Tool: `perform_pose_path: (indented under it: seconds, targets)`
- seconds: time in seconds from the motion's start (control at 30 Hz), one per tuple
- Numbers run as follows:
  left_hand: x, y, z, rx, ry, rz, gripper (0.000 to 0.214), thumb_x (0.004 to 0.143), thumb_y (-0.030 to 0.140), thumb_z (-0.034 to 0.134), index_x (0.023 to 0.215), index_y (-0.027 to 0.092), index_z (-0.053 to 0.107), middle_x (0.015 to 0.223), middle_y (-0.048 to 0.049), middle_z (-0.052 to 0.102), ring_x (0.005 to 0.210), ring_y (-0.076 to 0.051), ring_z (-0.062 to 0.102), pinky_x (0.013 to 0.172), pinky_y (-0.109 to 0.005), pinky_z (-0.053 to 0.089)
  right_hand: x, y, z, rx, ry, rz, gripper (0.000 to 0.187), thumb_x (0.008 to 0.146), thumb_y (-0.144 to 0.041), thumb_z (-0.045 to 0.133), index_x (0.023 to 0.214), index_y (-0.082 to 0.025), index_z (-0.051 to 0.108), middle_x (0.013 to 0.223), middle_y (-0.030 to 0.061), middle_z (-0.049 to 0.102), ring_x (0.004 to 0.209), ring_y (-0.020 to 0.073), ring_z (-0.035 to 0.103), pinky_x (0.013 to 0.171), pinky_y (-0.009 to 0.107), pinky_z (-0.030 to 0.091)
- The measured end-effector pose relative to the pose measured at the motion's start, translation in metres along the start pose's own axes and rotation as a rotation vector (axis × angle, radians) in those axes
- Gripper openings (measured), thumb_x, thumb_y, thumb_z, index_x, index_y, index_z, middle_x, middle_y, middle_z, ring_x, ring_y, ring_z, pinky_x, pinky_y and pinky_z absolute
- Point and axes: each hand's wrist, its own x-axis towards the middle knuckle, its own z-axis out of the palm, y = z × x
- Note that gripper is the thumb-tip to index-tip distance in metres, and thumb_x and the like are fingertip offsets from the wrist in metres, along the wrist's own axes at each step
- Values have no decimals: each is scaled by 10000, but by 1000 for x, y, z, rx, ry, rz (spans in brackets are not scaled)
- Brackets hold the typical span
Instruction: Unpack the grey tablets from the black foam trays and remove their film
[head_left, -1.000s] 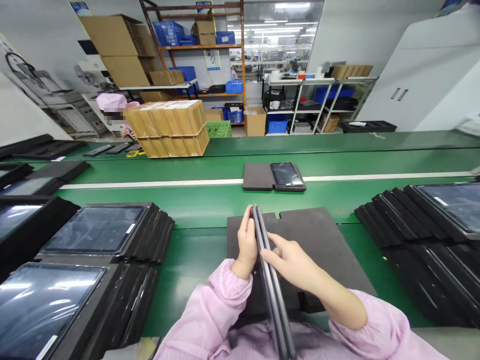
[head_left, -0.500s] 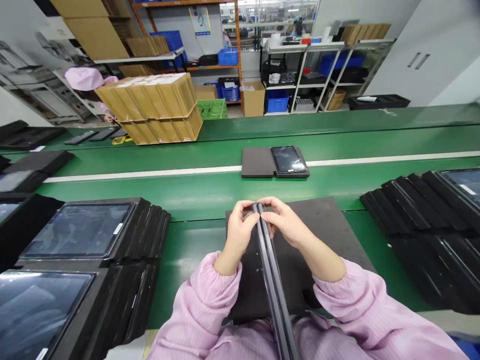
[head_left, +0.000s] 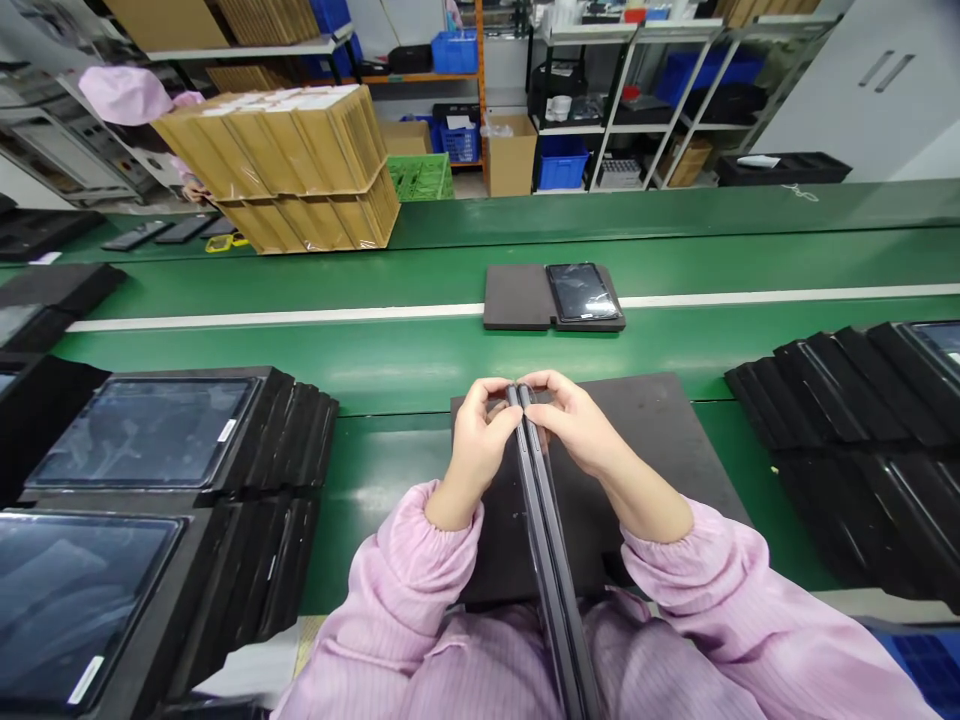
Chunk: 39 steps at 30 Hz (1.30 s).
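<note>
Two slim dark tablets stand on edge side by side, seen along their narrow sides and running from my hands down towards my body. My left hand (head_left: 482, 432) is closed on the far end of the left tablet (head_left: 534, 520), thumb on its near edge. Closed on the matching end of the right tablet (head_left: 556, 540) is my right hand (head_left: 571, 420). The thumbs almost meet where the two tablets lie together. Beneath them a dark foam pad (head_left: 645, 450) rests on the green bench. The tablets' broad faces and some fingertips are hidden.
Foam trays with tablets (head_left: 150, 430) stand at the left, more black foam trays (head_left: 847, 400) at the right. Ahead, a small tablet (head_left: 581, 292) lies on a foam block (head_left: 516, 298). Cardboard dividers (head_left: 300, 165) are stacked on the far left bench, beside a person in a pink cap (head_left: 126, 95).
The camera has tipped down slightly, so the bench and background sit higher in view. Both hands keep the same hold on the two tablets.
</note>
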Motion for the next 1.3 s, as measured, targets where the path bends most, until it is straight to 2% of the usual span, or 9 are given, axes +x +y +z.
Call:
perform_pose_path:
  seconds: [0.1,0.2,0.33,0.67,0.83,0.93,1.3]
  targets:
    - [-2,-2,-2,-33,-36,3,254,642,239,620,881,185,553,872,-20,601,867,-186,582,816,-322,459,-2,2,-4,-7,-20,0,327,607,-266,635,915,-208,543,744,-31,606,430,66,468,394,208,427]
    - [-6,-6,-5,-121,-106,5,375,608,228,654,965,187,550,967,-32,585,995,-205,544,896,-329,430,-6,3,-9,3,-98,-16,412,609,-234,660,1005,-220,547,928,7,611,536,82,516,450,218,466]
    - [-9,-7,-6,-167,-143,8,427,593,199,668,1000,187,538,1010,-39,571,1003,-210,532,923,-348,415,-9,2,-13,1,-135,-12,517,563,-190,690,1054,-235,535,1073,28,553,565,76,512,455,225,468]
    - [-10,-3,-6,-181,-143,-8,410,609,195,665,1002,194,549,1025,-38,573,1021,-218,533,933,-362,405,-9,3,-11,31,-143,5,469,591,-189,674,1035,-243,529,853,-13,592,553,103,531,432,222,464]
    - [-8,-3,-7,-190,-142,-18,404,591,174,659,980,198,556,991,-18,582,969,-192,544,906,-338,412,-10,3,-8,22,-107,-1,437,611,-187,651,1032,-233,540,882,-6,610,557,97,534,437,220,475]
    - [-6,-3,-8,-200,-152,-25,401,579,156,656,966,199,557,962,-7,584,930,-173,547,868,-312,424,-9,1,-6,26,-114,-4,434,595,-176,657,1010,-226,543,825,-15,609,547,99,533,430,217,470]
    - [-6,-3,-9,-186,-154,-39,401,611,190,675,990,204,544,1004,-22,580,1012,-195,538,912,-333,412,-8,2,-7,46,-124,6,456,591,-192,652,1025,-223,517,731,-34,594,522,103,523,427,219,461]
